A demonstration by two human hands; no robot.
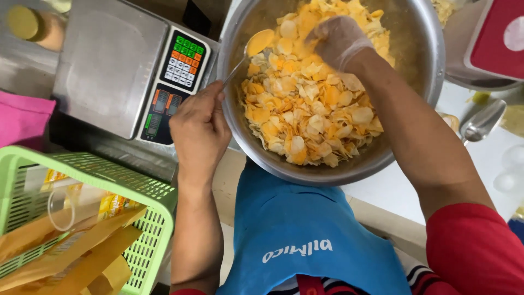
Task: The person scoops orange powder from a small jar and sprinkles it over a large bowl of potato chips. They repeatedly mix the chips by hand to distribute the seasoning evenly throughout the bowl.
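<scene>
A big steel bowl [423, 82] holds a heap of yellow and pale chips [311, 104]. My left hand [199, 128] grips the handle of a metal spoon [257, 42] whose head, coated in orange powder, hangs over the bowl's left side. My right hand [337, 41], in a thin clear glove, is buried among the chips at the far side of the bowl, fingers curled down into them. Whether it grips any chips is hidden.
A steel weighing scale [109, 65] with a coloured keypad [183, 60] stands left of the bowl. A green plastic basket [147, 191] with yellow packets sits at lower left. A second spoon [483, 121] lies on the white table at right, near a red-topped box [494, 35].
</scene>
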